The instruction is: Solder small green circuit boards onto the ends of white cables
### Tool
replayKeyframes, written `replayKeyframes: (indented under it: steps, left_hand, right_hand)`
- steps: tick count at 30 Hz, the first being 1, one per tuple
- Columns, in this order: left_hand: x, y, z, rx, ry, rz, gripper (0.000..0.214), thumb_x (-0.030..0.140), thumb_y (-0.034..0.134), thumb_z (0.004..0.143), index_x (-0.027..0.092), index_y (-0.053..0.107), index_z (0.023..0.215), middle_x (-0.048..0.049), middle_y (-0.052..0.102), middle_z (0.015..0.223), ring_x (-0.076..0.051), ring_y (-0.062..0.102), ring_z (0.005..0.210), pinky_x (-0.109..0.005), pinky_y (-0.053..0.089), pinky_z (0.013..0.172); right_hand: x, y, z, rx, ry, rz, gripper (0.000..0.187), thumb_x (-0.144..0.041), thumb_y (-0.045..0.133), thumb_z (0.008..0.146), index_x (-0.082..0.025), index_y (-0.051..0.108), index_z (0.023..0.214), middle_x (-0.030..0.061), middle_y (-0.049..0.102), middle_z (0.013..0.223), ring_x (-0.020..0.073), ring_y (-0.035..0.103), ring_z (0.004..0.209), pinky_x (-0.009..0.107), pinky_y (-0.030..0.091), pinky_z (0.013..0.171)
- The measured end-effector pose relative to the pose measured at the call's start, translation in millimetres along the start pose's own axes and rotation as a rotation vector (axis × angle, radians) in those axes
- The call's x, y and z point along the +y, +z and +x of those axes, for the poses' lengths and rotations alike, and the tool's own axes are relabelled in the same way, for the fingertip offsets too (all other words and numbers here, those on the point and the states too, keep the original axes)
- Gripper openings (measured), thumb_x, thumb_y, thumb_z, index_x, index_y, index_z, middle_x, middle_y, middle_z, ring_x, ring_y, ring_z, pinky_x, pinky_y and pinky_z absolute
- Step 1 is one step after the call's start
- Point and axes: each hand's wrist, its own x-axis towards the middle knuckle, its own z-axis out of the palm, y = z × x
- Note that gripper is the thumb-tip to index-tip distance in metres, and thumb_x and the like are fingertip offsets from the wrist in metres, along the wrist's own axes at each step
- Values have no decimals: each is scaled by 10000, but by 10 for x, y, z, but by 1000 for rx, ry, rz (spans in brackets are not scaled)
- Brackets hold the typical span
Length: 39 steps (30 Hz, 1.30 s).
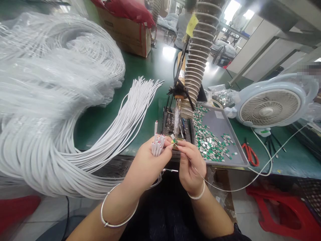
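Observation:
Closed round a bundle of white cables [157, 146], my left hand [142, 164] has the cut ends standing up above its fingers. At its thumb and fingertip is a small green circuit board with a metal connector [173, 141], right under the tip of an upright soldering iron [177, 115]. My right hand [192, 165] pinches a thin solder wire [227, 190], whose end meets the board near the iron tip. The wire trails off to the right. Fingers partly cover the exact contact point.
A large coil of white cables [37, 147], partly under plastic, fills the left. Right of the iron, a grey tray [227, 122] holds many small green boards. Beyond it are red-handled pliers [250, 154] and a fan [271, 105]. A ribbed hose [200, 53] hangs behind the iron.

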Motion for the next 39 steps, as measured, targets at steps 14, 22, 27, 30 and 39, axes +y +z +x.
replayKeyframes:
  steps: [14,22,27,30,39]
  left_hand:
    - [-284,-9,-214,-119,-99,-6,252,372,528,839,168,640,741,-36,662,761,-169,598,710,-287,474,695]
    - [-459,-93,-175,-24,-156,-230,278,428,563,822,161,618,770,12,560,612,-100,427,511,-251,353,536]
    - [-431,-96,-134,-136,-230,-413,198,331,690,729,177,576,780,28,508,633,-85,382,521,-244,298,514]
    - [-378,-80,-133,-97,-236,-477,204,274,724,679,185,580,792,24,528,656,-95,427,546,-256,330,538]
    - [-355,-18,-159,-62,-223,-575,216,260,717,685,149,601,829,39,507,525,-96,429,503,-262,293,509]
  right_hand:
    - [-101,-85,-167,-103,149,46,256,-81,408,862,-185,576,1024,80,657,929,173,633,903,347,544,794]
    - [-70,-390,-207,-90,155,-125,275,-81,410,871,-209,561,1061,52,658,873,171,636,840,344,540,750]
    - [179,-618,7,-144,220,-491,204,-150,399,887,-185,584,966,77,649,883,198,609,841,358,496,748]
    - [335,-703,125,-308,282,-648,153,-194,450,853,-181,598,890,73,642,817,211,596,764,344,473,677]
    - [441,-692,198,-451,374,-708,190,-140,425,824,-166,612,848,72,642,786,201,591,709,317,434,631]
